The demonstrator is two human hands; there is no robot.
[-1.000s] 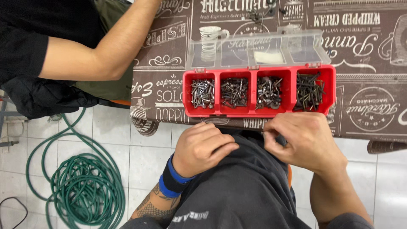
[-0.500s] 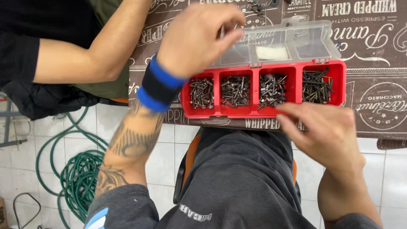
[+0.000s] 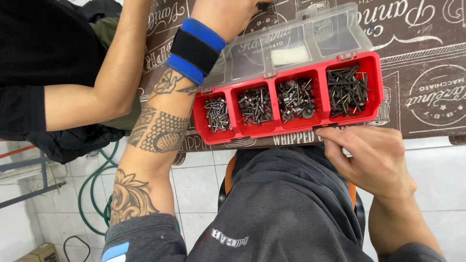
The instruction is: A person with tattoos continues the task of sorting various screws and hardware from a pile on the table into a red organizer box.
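Red organiser box (image 3: 286, 127) w/ four compartments, sitting at near edge of table (image 3: 427, 53), front wall slightly overhanging that edge. Clear lid (image 3: 291, 43) swung open, lying back toward table's far side. Compartments, L to R: small silver screws (image 3: 217, 114), darker screws (image 3: 256, 104), mixed screws w/ washers (image 3: 295, 98), long dark nails (image 3: 347, 90). Printed brown cloth over table.

Right hand (image 3: 374, 157) at near edge, just below box's right end; fingers curled together, fingertips (image 3: 324, 136) touching front wall of box. Pinching anything or not: can't tell.

Left hand (image 3: 228, 9) reaching across to far side, mostly cut off at top of view above lid's left part; open or closed can't tell. Blue-and-black wrist strap (image 3: 196, 48) on it, tattooed forearm crossing table's left edge.

Another person's bare arm (image 3: 104, 92) resting at table's left edge, black sleeve. Green hose (image 3: 94, 194) coiled on tiled floor (image 3: 194, 179) below.
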